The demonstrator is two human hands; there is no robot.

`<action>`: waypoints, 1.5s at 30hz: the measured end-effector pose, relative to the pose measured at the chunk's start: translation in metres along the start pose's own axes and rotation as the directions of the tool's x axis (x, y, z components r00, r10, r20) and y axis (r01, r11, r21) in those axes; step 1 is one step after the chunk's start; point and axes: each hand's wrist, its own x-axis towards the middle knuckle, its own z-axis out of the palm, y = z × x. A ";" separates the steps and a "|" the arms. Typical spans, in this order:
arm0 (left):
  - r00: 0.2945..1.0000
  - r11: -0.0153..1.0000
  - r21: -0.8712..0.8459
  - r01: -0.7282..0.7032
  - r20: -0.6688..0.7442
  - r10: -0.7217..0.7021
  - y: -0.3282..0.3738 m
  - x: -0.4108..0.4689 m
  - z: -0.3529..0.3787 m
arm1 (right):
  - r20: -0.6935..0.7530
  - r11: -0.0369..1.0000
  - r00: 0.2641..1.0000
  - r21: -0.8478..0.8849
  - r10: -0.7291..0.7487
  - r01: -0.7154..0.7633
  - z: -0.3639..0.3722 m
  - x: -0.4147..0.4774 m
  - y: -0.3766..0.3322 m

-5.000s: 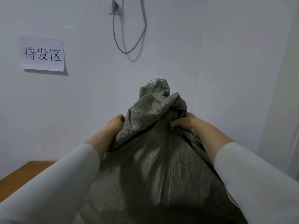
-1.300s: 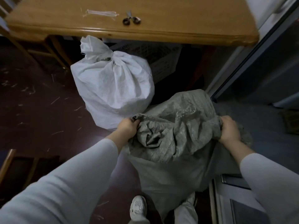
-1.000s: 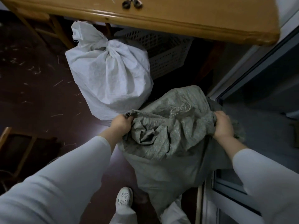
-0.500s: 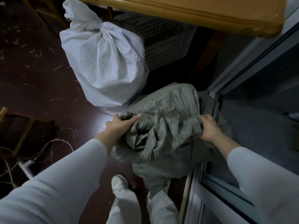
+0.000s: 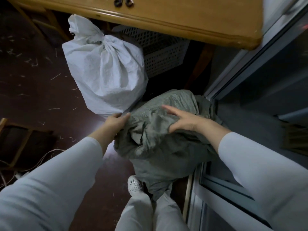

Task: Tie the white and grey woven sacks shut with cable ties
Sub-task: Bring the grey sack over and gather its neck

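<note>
the grey sack (image 5: 163, 135) sits slumped on the floor at the centre of the view, leaning against the person's legs. the white sack (image 5: 106, 72) touches it at its 11 o'clock, neck already bunched into a waist, though i cannot tell whether a tie circles it. the left hand (image 5: 116, 121) lies relaxed with straight fingers against the grey sack's 9 o'clock flank. the right hand (image 5: 181, 120) rests spread and unclenched on the crumpled top toward 2 o'clock, and neither hand grasps anything. that is the main worry: the mouth is only folded over, not gathered into a neck, so with no grip on it the cloth could flop open or the load could sag toward the metal frame (image 5: 240, 62) at 3 o'clock. no cable tie shows near the hands, and on the table (image 5: 183, 22) at 12 o'clock only the scissors (image 5: 123, 1) are visible. fetching a tie probably means leaving the sack unsupported. a tie cinched round a loose, uneven bunch would likely catch only some folds, leaving a gap, or slide off the slick weave. the shoe (image 5: 134, 184) at 6 o'clock is tucked right under the sack, so a hard pull upward might drag the sack onto the foot or nudge the white sack over.
</note>
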 end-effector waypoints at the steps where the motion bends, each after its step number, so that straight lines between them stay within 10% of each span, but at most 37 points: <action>1: 0.997 1.000 -0.022 0.001 0.076 0.000 0.004 -0.008 -0.001 | -0.026 1.000 0.999 -0.007 -0.021 0.021 0.007 -0.001 -0.008; 7: 0.937 0.765 0.565 -0.310 0.316 0.146 -0.002 -0.016 0.006 | -0.235 0.993 0.967 -0.083 -0.100 0.082 0.022 -0.006 -0.033; 11: 0.927 0.655 0.656 -0.374 0.262 0.267 0.001 -0.021 0.011 | -0.068 0.985 0.998 -0.171 0.005 -0.017 0.003 -0.033 -0.044; 15: 0.923 0.832 0.402 -0.382 0.198 0.328 0.014 -0.028 0.010 | 0.109 0.975 0.974 -0.117 0.201 -0.188 -0.009 -0.055 -0.043; 22: 0.921 0.466 0.795 -0.389 0.334 0.199 -0.016 -0.044 0.031 | 0.091 0.956 0.966 -0.191 0.244 -0.223 -0.008 -0.072 -0.039; 30: 0.918 0.912 0.172 -0.373 -0.071 0.389 0.046 -0.046 0.007 | 0.008 0.830 0.927 -0.449 0.375 -0.331 -0.016 -0.074 -0.045; 34: 0.941 0.927 -0.166 -0.338 -0.068 0.331 0.082 -0.062 -0.003 | -0.368 0.973 0.910 -0.051 0.193 -0.227 -0.024 -0.066 -0.064; 36: 0.948 0.928 -0.194 -0.317 -0.068 0.310 0.090 -0.070 -0.009 | -0.498 0.997 0.867 -0.070 0.001 -0.041 -0.028 -0.059 -0.072; 40: 0.964 0.937 -0.253 -0.240 0.051 0.261 0.089 -0.093 -0.026 | -0.297 0.969 0.944 -0.233 -0.146 0.077 -0.011 -0.047 -0.084; 45: 0.937 0.947 0.033 -0.321 0.154 0.312 0.087 -0.106 -0.034 | -0.359 0.949 0.905 -0.290 -0.229 0.125 0.013 -0.018 -0.085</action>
